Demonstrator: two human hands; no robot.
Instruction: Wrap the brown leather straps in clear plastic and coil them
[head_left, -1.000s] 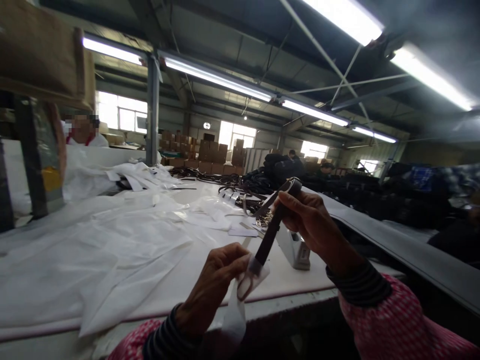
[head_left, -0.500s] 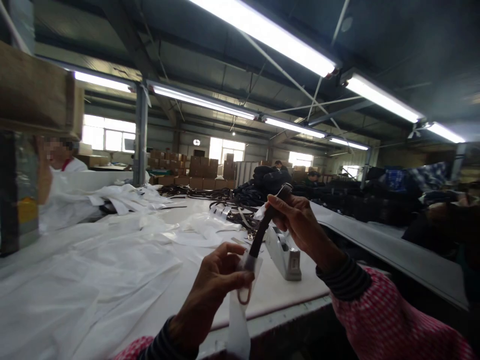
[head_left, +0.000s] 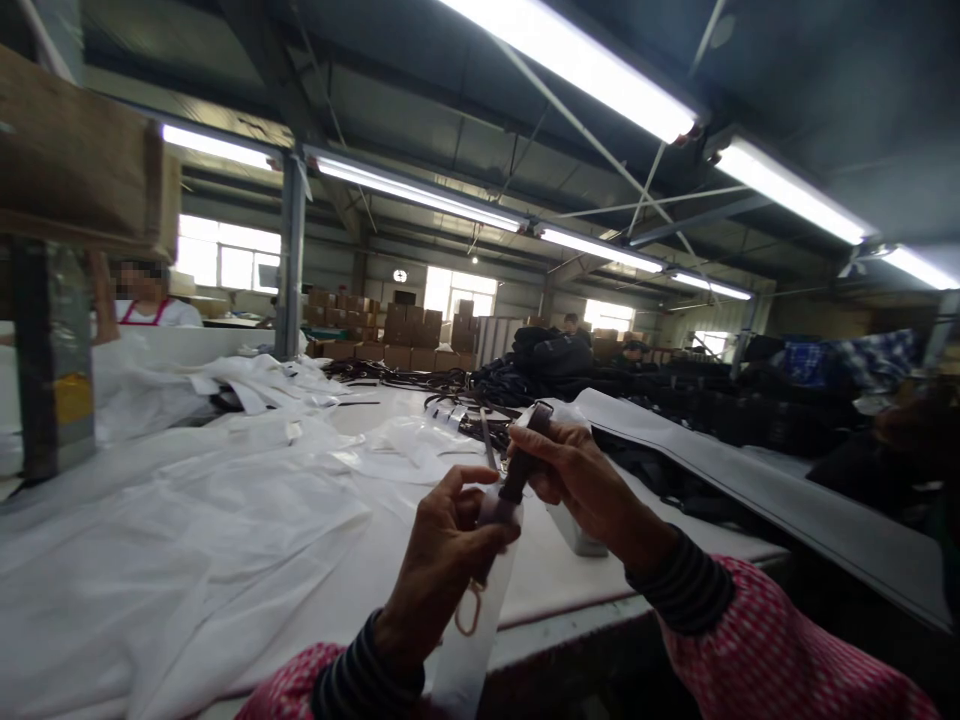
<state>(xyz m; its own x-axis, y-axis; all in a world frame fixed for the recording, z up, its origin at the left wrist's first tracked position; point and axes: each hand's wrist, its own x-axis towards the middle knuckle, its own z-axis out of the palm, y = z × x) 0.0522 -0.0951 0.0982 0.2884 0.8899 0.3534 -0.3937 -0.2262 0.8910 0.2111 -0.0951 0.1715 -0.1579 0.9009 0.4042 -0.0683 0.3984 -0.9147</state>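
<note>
My right hand [head_left: 581, 480] pinches the upper part of a dark brown belt [head_left: 515, 480], just below its buckle [head_left: 541, 410]. Lower down, the fingers of my left hand [head_left: 439, 560] close around the same belt and the mouth of a narrow translucent plastic sleeve [head_left: 469, 665]. The sleeve hangs below my left hand, and a tan loop [head_left: 469, 610] shows there at the belt's lower end. Behind my right hand stands a grey tape dispenser [head_left: 583, 538], mostly covered by the hand.
White plastic sheets [head_left: 187, 540] spread over the left of the white table [head_left: 555, 590]. Several dark belts [head_left: 405, 375] lie farther back. A cardboard box [head_left: 75, 160] juts in at upper left near a co-worker [head_left: 157, 305]. Dark clothing [head_left: 675, 385] is piled at right.
My right hand has come down and closer to my left hand, bringing the buckle end lower. The belt's exposed stretch between the hands is shorter, and the loop sits lower.
</note>
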